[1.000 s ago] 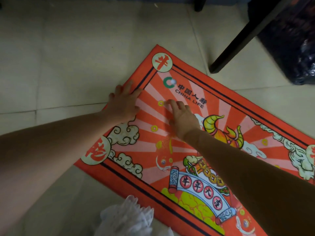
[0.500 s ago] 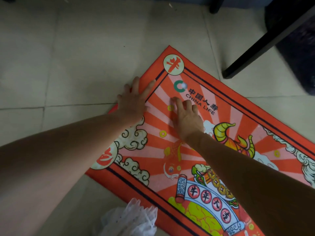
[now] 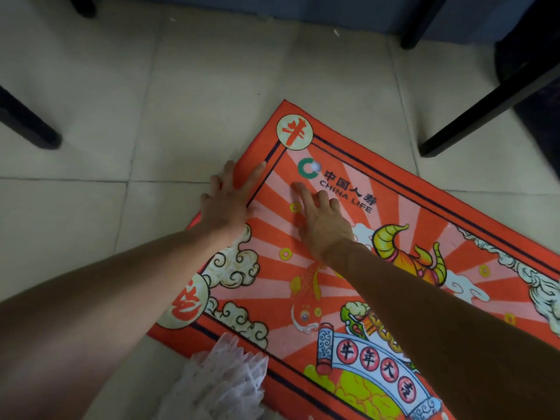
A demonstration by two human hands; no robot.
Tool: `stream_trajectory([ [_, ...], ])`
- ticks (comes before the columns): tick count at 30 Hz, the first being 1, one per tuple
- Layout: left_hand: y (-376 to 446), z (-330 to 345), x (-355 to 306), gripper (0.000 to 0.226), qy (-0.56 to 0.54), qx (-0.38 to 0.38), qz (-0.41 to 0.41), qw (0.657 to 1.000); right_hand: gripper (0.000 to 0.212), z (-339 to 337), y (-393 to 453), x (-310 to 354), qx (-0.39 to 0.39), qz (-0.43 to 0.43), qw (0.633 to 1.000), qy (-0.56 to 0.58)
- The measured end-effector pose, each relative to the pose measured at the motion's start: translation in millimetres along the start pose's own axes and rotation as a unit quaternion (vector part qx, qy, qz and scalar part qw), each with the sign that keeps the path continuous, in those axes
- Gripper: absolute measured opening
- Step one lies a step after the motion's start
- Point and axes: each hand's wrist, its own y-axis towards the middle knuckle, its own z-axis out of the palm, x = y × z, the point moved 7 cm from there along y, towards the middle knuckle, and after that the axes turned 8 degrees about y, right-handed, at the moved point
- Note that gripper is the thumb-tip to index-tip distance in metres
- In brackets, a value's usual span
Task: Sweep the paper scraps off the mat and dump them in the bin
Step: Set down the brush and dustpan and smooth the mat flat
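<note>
1. Both sets of fingers lie spread flat, gripping nothing: left hand (image 3: 225,204) on the mat's (image 3: 409,225) edge, right hand (image 3: 322,221) inside.
2. One small white scrap (image 3: 316,167) sits just beyond the right fingertips.
3. Sweeping looks unfinished; no bin identifiable.

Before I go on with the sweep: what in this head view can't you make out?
- Bin: none identifiable; a dark shape top right is cut off by the frame edge.
- Scraps: a small pale blur on the mat, too blurred to confirm as paper.
- Mat's right and lower parts: cut off by the frame and hidden by the right forearm.
- Under the left hand and right hand: hidden.
</note>
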Motion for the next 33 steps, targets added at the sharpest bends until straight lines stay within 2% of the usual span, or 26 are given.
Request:
stream_trajectory([
  [6,-29.0,-0.4,42.0,0.091,-0.008,-0.027,-0.037,0.999,0.090,14.0,-4.0,40.5,0.023,-0.029,0.999,0.002],
  [16,-87.8,7.2,114.3,0.091,-0.018,-0.031,-0.115,0.993,0.093,51.1,-17.0,115.7,0.082,-0.076,0.993,-0.027],
  [24,-141.6,16.0,164.6,0.094,0.005,-0.039,-0.182,0.982,0.092,81.5,-38.2,173.0,0.109,-0.129,0.984,-0.059],
  [33,-183.4,25.3,213.7,0.090,-0.029,-0.025,-0.239,0.970,0.088,109.0,-56.1,219.9,0.131,-0.223,0.962,-0.085],
])
